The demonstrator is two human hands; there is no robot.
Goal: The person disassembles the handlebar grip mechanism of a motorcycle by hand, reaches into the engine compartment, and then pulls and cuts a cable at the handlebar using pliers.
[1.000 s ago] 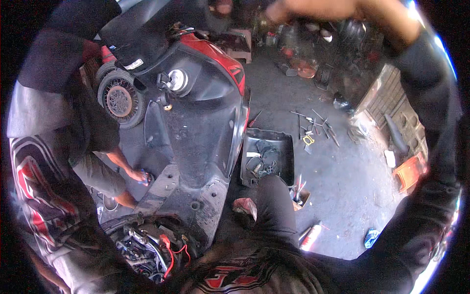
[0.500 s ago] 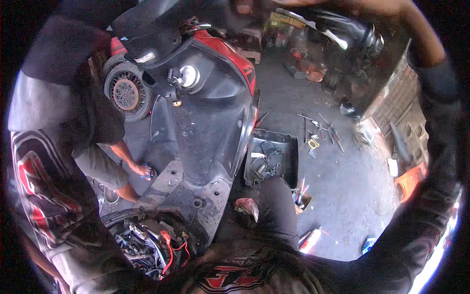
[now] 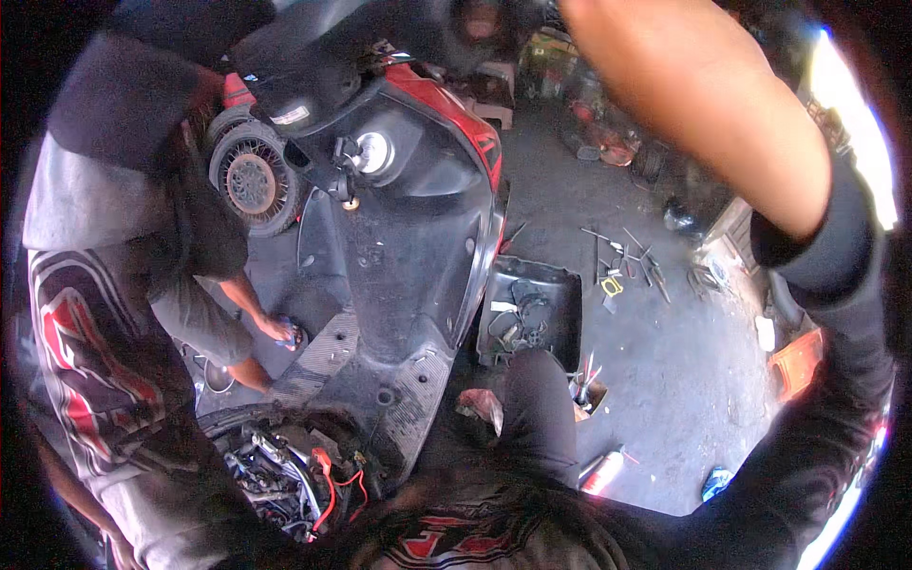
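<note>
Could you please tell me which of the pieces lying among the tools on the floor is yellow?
The small flat frame with an open middle, right of the black bin; the tools near it are long, slim and not yellow.

Black-and-red scooter [image 3: 408, 256], upright, left of centre; rear compartment [image 3: 261, 472] uncovered, red wires [image 3: 323, 464] exposed.

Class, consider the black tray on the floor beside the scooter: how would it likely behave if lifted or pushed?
The black tray would probably hold its shape, since its walls stand up by themselves. Being broad and low, it seems unlikely to tip when pushed. The small parts inside look unsecured, so they might slide if it tilts.
</note>
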